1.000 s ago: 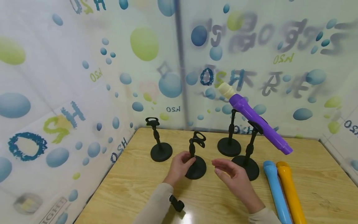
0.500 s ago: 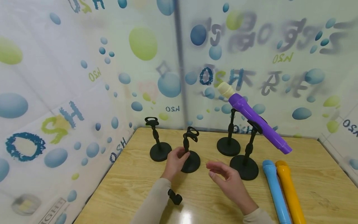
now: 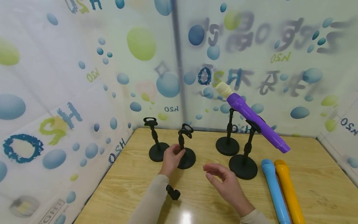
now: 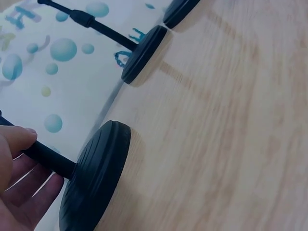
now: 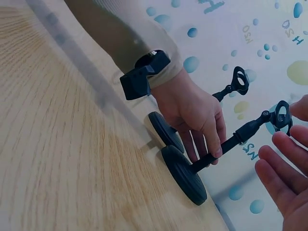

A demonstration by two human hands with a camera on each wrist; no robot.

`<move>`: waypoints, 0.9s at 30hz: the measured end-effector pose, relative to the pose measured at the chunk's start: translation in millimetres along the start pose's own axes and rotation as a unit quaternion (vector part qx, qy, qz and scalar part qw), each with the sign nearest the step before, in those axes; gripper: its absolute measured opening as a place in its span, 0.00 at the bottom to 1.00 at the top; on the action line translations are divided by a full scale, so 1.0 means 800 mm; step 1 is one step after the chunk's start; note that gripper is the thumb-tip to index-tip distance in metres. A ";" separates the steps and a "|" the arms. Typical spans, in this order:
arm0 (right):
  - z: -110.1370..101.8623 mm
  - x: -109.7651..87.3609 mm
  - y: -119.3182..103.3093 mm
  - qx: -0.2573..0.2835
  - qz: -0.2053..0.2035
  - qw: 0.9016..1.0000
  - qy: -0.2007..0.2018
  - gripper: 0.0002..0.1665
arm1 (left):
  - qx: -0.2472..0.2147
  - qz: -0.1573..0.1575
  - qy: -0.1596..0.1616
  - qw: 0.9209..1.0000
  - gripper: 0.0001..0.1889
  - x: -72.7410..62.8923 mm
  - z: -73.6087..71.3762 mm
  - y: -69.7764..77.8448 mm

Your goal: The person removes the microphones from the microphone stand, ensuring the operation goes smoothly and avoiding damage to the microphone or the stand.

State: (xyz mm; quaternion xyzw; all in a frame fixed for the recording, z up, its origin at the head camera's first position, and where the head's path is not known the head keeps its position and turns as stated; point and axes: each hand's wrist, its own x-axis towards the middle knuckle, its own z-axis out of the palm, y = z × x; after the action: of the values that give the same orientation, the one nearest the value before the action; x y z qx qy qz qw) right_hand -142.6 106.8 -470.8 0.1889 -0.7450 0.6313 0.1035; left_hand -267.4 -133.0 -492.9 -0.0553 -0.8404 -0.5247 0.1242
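Thumb and fingers of my left hand (image 3: 171, 159) grip the lower pole of a black desktop microphone stand (image 3: 188, 158), whose round base is at the table top. The left wrist view shows the fingers around that pole (image 4: 50, 159). Close by on its left stands another microphone stand (image 3: 158, 152) with a bare clip. My right hand (image 3: 225, 185) hovers over the table, fingers loosely bent, holding nothing; the right wrist view shows its fingers (image 5: 276, 171) apart from the stand's clip.
At right, a purple microphone (image 3: 254, 115) with a cream head lies tilted in the clip of a front stand (image 3: 242, 166). Behind it is another stand (image 3: 227, 146). Blue (image 3: 275, 189) and orange (image 3: 289, 189) microphones lie side by side. Patterned curtains (image 3: 145, 74) border the wooden table (image 3: 207, 208).
My left hand has moved the gripped stand leftward and toward the back, closer to the far-left stand. My right hand has shifted a little left, still holding nothing.
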 end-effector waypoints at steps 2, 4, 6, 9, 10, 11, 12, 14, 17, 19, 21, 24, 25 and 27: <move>0.001 -0.002 0.000 -0.001 0.000 1.000 0.002 0.14 | -0.001 -0.005 0.008 1.000 0.09 0.002 -0.002 -0.001; 0.002 -0.003 0.000 -0.003 -0.001 1.000 0.006 0.14 | -0.002 -0.010 0.013 1.000 0.09 0.004 -0.003 -0.002; 0.002 -0.005 0.000 -0.002 0.001 1.000 0.010 0.14 | 0.001 -0.011 0.017 1.000 0.10 0.006 -0.003 -0.004; 0.003 -0.007 -0.001 0.000 0.001 1.000 0.013 0.14 | 0.005 -0.013 0.023 1.000 0.11 0.010 -0.004 -0.007; 0.003 -0.007 -0.002 -0.001 0.000 1.000 0.014 0.14 | 0.005 -0.015 0.024 1.000 0.11 0.011 -0.004 -0.008; 0.003 -0.007 -0.002 -0.001 0.003 1.000 0.015 0.14 | 0.005 -0.016 0.024 1.000 0.11 0.012 -0.005 -0.009; 0.002 -0.007 -0.002 -0.001 0.006 1.000 0.015 0.13 | 0.005 -0.017 0.026 1.000 0.11 0.013 -0.005 -0.009; 0.002 -0.007 -0.002 -0.003 0.013 1.000 0.015 0.13 | 0.004 -0.020 0.027 0.999 0.12 0.015 -0.006 -0.009; 0.000 -0.007 -0.001 -0.003 0.026 1.000 0.013 0.14 | 0.008 -0.020 0.035 0.999 0.12 0.018 -0.008 -0.010; -0.001 -0.007 -0.001 -0.005 0.037 0.999 0.012 0.14 | 0.009 -0.020 0.044 0.999 0.12 0.020 -0.008 -0.011; -0.002 -0.007 -0.002 -0.005 0.048 0.999 0.013 0.14 | 0.008 -0.023 0.053 0.998 0.13 0.022 -0.007 -0.012; -0.002 -0.008 -0.003 -0.009 0.058 0.998 0.015 0.14 | 0.007 -0.030 0.064 0.997 0.13 0.026 -0.006 -0.013; -0.001 -0.009 -0.004 -0.010 0.061 0.998 0.016 0.14 | 0.007 -0.034 0.065 0.997 0.13 0.027 -0.006 -0.013; -0.001 -0.009 -0.004 -0.010 0.067 0.998 0.018 0.14 | 0.010 -0.040 0.068 0.997 0.13 0.028 -0.005 -0.014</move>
State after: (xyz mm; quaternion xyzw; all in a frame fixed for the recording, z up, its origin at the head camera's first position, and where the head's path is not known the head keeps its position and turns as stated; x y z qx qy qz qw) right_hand -134.4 108.1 -470.3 0.1260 -0.7602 0.6327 0.0761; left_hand -290.9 -142.6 -494.5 0.0159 -0.8370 -0.5230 0.1603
